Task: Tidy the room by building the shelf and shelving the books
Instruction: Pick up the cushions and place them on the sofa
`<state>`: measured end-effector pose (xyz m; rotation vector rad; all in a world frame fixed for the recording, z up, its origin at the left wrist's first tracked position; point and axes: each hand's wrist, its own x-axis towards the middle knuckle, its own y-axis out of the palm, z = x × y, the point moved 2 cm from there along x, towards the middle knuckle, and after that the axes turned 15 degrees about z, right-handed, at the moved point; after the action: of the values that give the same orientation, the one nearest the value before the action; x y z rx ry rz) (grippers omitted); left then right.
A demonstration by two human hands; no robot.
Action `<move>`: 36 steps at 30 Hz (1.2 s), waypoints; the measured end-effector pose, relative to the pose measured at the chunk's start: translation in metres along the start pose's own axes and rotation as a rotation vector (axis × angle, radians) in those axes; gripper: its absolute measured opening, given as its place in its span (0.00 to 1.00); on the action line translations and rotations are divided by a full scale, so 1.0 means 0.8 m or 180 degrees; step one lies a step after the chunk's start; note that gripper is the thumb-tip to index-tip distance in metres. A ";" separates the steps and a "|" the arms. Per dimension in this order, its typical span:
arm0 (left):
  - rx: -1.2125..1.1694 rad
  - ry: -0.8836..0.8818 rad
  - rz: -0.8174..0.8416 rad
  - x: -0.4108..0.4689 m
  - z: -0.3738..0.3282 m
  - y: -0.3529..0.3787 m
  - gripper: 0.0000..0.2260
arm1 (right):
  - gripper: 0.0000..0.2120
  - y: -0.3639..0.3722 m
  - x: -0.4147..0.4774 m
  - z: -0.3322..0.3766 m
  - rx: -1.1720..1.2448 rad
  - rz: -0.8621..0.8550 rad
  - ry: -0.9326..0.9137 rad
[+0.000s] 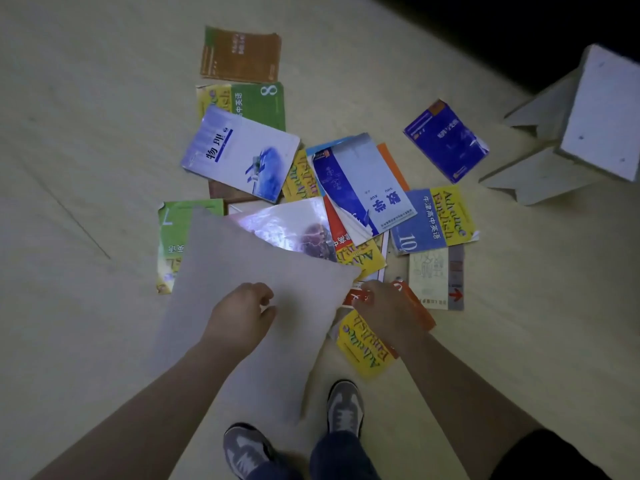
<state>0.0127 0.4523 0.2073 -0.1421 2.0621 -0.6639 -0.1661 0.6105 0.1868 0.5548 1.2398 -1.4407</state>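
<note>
Shelf board (242, 258) is leaning over books (242, 150) on the floor (86, 168) — my left hand (239, 317) is curling on its face, my right hand (384, 306) at its edge, grips unclear. Building step, I judge — next it needs carrying to the shelf frame (599, 116).

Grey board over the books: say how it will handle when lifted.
The board probably stays stiff: its edges run straight with no sag. Its broad face suggests it is awkward for one hand and may swing. Its matte surface likely grips well, unlike the glossy book it overlaps.
</note>
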 end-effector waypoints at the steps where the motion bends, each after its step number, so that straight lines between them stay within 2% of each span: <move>1: 0.0049 0.0008 0.0011 0.018 0.005 0.004 0.11 | 0.19 0.006 0.018 -0.005 0.0030 0.0007 -0.0007; 5: 0.0238 0.0023 0.0111 0.079 0.024 0.013 0.16 | 0.24 0.029 0.077 -0.012 0.0155 0.0067 -0.0066; 11: 0.0742 0.0178 0.0071 0.155 0.039 0.013 0.18 | 0.32 0.047 0.162 0.010 -0.0219 -0.0085 -0.0362; 16: 0.0991 0.0286 0.0016 0.196 0.059 0.023 0.17 | 0.38 0.068 0.217 0.006 -0.0801 0.0064 -0.0053; 18: 0.1121 0.0269 0.0076 0.204 0.061 0.025 0.19 | 0.34 0.068 0.221 0.005 -0.0847 0.0228 -0.0044; 21: 0.1332 0.0376 0.0082 0.211 0.057 0.029 0.24 | 0.17 0.073 0.211 0.007 -0.0735 0.0262 -0.0422; 22: 0.1463 0.0410 0.0097 0.212 0.055 0.029 0.26 | 0.15 0.077 0.205 0.007 -0.0713 0.0146 -0.0548; 25: 0.2007 0.0400 0.0477 0.216 0.047 0.021 0.28 | 0.14 0.092 0.183 0.006 -0.0702 -0.0280 -0.0783; 28: 0.2240 0.0236 0.0958 0.208 0.051 0.013 0.23 | 0.12 0.103 0.154 0.002 -0.0613 -0.0437 -0.0893; 31: 0.2293 0.0425 0.0777 0.185 0.059 0.013 0.14 | 0.11 0.115 0.125 -0.003 -0.0581 -0.0546 -0.0944; 36: 0.1884 0.0755 0.0650 0.126 0.059 0.016 0.13 | 0.13 0.134 0.069 -0.001 -0.0459 -0.0352 -0.0764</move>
<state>-0.0031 0.4093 0.1056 0.5003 1.9729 -1.1697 -0.0842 0.6040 0.0983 0.2111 1.1845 -1.4491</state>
